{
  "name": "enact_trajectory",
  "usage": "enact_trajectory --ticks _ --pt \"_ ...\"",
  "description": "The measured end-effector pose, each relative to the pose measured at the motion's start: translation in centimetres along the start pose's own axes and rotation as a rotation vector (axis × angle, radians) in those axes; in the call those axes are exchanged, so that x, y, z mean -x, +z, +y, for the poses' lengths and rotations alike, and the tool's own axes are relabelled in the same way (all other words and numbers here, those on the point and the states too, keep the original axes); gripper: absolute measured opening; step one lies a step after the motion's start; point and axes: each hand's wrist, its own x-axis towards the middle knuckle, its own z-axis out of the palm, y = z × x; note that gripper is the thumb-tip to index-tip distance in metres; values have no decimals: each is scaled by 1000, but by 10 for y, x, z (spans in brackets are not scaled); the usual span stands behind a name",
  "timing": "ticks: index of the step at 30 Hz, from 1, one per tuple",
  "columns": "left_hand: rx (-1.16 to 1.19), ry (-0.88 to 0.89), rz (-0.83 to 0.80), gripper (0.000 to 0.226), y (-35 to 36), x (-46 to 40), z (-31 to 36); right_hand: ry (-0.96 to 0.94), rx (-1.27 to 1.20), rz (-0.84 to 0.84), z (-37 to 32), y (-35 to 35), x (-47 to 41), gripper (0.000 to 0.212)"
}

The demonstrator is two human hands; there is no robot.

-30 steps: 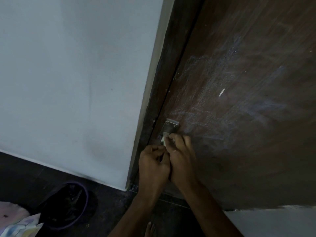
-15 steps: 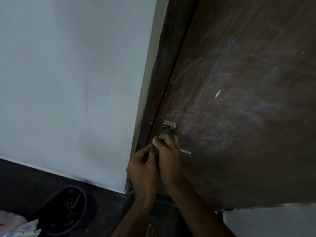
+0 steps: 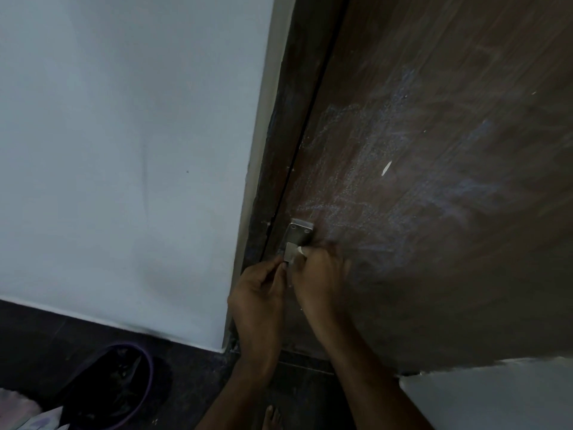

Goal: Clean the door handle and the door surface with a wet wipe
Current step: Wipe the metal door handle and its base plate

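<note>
- Occupying the left half of the view, a pale wall (image 3: 124,150) runs down to a dark floor (image 3: 192,383).
- Filling the right half, a dark brown wooden door (image 3: 434,212) carries pale chalky smears across its face and one small white fleck (image 3: 387,167) near mid-height.
- A dark door frame (image 3: 279,150) separates wall and door; the door edge lies close against it.
- A bin with a purple rim (image 3: 117,386), lined with a black bag, stands on the floor at lower left, well apart from the door; patterned fabric (image 3: 28,414) lies just beside it at the corner.
- Bare toes (image 3: 270,417) show at the bottom edge, between the two forearms.
- The left hand (image 3: 257,299) is raised to the handle from below, fingers curled narrow with the tips pinched at the lower edge of the metal; what they grip cannot be told.
- The right hand (image 3: 319,274) lies against the door just right of the left hand, touching it, fingers bent and closed on a wet wipe (image 3: 300,250).
- The metal door handle (image 3: 296,243), its screwed plate uppermost, sits near the door's left edge; the wipe, a small white scrap, presses against its right side.
</note>
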Motion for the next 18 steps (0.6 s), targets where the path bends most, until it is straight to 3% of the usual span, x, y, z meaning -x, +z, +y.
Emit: enact_trajectory --ticks 4,9,14,18 --pt "-39 -14 -42 23 2 2 -4 -124 148 -23 31 3 18 34" --pt "-34 -18 -109 23 6 4 -3 -69 133 63 70 -18 22 29" --pt "-46 15 -132 25 9 4 -6 -176 168 17 51 -12 16 31" --pt "-20 31 -168 25 15 6 -4 -166 -47 6 75 -18 13 26"
